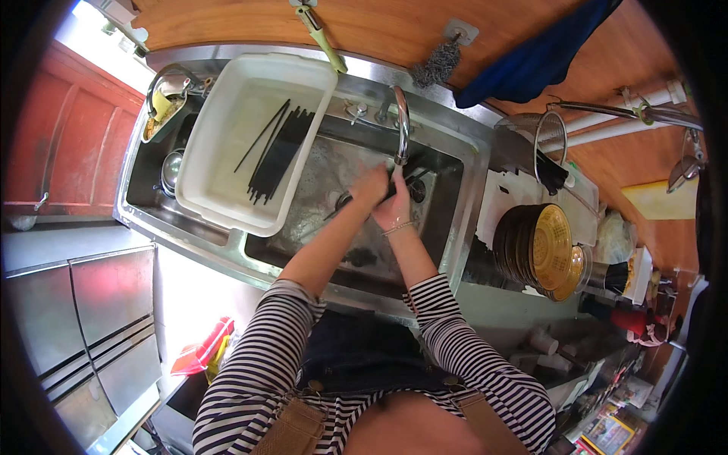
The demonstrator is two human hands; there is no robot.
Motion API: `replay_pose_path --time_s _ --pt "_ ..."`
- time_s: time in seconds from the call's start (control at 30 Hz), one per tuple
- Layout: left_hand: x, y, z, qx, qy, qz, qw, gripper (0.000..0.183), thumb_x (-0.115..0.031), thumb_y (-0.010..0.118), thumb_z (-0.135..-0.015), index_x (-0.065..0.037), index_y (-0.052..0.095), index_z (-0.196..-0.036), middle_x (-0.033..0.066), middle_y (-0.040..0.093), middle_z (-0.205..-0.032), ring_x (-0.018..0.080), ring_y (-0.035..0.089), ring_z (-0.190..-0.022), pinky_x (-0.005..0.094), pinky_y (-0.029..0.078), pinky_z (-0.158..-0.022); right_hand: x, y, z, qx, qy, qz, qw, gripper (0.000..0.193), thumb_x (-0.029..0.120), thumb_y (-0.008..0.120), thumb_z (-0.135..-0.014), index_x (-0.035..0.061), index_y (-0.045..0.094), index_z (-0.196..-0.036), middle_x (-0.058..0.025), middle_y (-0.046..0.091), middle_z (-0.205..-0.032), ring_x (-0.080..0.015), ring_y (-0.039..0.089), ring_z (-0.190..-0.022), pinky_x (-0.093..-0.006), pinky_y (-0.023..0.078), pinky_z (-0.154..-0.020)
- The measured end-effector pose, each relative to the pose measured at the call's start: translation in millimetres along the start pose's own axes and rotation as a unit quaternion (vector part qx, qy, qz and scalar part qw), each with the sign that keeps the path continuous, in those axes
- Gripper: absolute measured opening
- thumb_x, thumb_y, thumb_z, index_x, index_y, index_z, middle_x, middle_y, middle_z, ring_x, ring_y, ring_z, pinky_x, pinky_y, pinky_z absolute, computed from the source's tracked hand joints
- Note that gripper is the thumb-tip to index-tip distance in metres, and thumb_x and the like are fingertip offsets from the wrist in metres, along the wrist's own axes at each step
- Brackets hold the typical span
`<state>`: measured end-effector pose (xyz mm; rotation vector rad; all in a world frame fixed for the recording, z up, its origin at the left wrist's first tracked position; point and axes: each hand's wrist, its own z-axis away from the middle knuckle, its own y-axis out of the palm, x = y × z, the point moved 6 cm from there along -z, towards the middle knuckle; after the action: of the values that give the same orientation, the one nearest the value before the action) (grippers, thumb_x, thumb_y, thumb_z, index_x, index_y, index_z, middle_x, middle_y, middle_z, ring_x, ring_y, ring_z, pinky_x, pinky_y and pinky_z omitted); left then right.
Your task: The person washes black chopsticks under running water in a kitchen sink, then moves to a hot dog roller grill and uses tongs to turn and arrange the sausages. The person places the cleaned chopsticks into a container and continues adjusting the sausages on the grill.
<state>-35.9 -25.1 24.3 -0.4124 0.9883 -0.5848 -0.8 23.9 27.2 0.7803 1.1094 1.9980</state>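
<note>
Both my hands are together under the chrome faucet [403, 125], over the right bowl of the steel sink [312, 182]. My left hand [369, 186] is closed round a small bunch of black chopsticks [416, 177], whose ends stick out on both sides. Wrapped on the same bunch from the right is my right hand [395, 206], a thin bracelet at its wrist. Water seems to run over the fingers. In a big white basin [220, 125] to the left, more black chopsticks [280, 155] lie side by side in shallow water, a few apart from the rest.
A metal bowl [173, 168] and a green-rimmed strainer of scraps [165, 120] sit at the sink's far left. Stacked brown and yellow plates [552, 246] stand on the right counter, near a mesh strainer [550, 138]. A steel scourer [437, 64] and blue cloth [531, 61] hang behind.
</note>
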Motion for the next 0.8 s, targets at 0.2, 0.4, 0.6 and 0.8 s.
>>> replay_pose_path --time_s 0.2,0.4,0.6,0.8 --pt "0 -12 12 -0.107 0.01 -0.074 0.992 0.045 -0.038 0.028 -0.094 -0.023 0.042 -0.134 0.0182 0.033 -0.143 0.0459 0.031 -0.129 0.0721 0.027 -0.091 -1 6 -1 0.021 -0.067 0.008 0.997 0.047 0.049 0.05 -0.09 0.0161 0.051 -0.122 -0.0052 0.054 -0.123 -0.0261 0.048 -0.115 -0.0473 0.037 -0.096" --pt "8 -7 -3 -0.114 0.063 0.042 0.991 0.043 -0.038 0.032 -0.093 -0.011 0.046 -0.124 0.0226 0.036 -0.139 0.0445 0.037 -0.125 0.0578 0.033 -0.097 1 9 -13 0.052 -0.105 0.036 0.992 0.044 0.044 0.048 -0.092 0.0076 0.053 -0.117 -0.0071 0.054 -0.121 -0.025 0.047 -0.116 -0.0405 0.036 -0.1" --pt "17 -3 -10 -0.078 0.068 0.052 0.993 0.042 -0.032 0.03 -0.096 0.0 0.046 -0.118 0.0279 0.036 -0.136 0.0412 0.037 -0.125 0.0468 0.038 -0.098 -8 -3 -19 0.025 -0.002 0.004 1.0 0.047 0.045 0.049 -0.089 0.0069 0.053 -0.118 -0.0065 0.056 -0.12 -0.0242 0.048 -0.117 -0.0377 0.037 -0.098" --pt "5 -3 -7 -0.145 0.137 0.057 0.978 0.042 -0.027 0.032 -0.095 0.005 0.046 -0.117 0.0339 0.036 -0.13 0.0444 0.038 -0.121 0.0472 0.034 -0.1 6 1 -11 0.005 -0.074 0.032 0.997 0.049 0.042 0.048 -0.091 0.008 0.05 -0.125 -0.009 0.052 -0.127 -0.0244 0.049 -0.116 -0.0397 0.037 -0.098"
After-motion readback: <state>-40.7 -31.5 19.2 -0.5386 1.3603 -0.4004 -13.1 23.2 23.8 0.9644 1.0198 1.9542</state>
